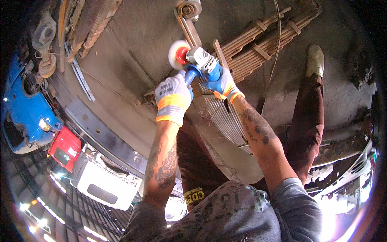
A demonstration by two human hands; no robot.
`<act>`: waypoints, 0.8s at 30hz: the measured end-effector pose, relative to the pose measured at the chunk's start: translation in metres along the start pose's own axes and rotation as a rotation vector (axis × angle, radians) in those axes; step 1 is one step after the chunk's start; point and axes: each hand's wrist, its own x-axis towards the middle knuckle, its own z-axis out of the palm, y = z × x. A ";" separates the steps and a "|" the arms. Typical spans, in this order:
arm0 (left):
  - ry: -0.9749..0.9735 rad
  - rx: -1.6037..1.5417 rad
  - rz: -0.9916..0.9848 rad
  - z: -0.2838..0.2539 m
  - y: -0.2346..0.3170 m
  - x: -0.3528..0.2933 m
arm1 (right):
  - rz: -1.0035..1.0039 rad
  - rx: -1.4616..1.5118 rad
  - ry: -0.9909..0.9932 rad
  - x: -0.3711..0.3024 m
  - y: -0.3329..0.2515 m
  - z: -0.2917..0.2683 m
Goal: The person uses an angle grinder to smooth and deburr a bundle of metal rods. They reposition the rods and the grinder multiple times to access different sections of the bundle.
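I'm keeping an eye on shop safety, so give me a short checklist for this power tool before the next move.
1. Left grip around the blue side handle: ok.
2. Right grip around the tool body: ok.
3. Forearms covered: not ok; both are bare below the sleeves.
4. Disc stopped: cannot tell from a single view.
5. Disc clear of the metal bar beside it: cannot tell; they look very close.
6. Light shoe away from the disc: ok; well off to the right.
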 end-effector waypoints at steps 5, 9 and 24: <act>-0.036 0.002 -0.038 -0.005 -0.005 -0.010 | -0.069 0.006 -0.020 0.003 0.019 0.007; -0.004 0.002 0.013 -0.001 0.002 0.002 | -0.068 0.005 0.021 0.005 0.023 0.001; 0.017 0.058 0.022 -0.003 -0.004 0.007 | -0.054 -0.063 0.047 0.003 0.006 0.004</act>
